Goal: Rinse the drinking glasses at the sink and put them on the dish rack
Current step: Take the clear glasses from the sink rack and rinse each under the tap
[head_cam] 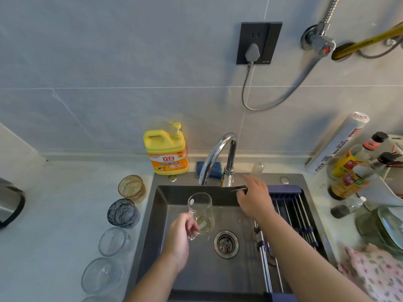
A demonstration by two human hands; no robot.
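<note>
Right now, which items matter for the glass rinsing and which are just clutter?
Job: left hand, glass mug, right hand, faucet lever, sink, dish rack, amber glass, blue glass, clear glasses.
Clutter: detergent jug, sauce bottles, foil roll, kettle.

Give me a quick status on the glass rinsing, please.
Left hand grips clear mug over sink. Right hand grips faucet lever; no water visible. Dish rack holds nothing visible, nothing blocking it.
</note>
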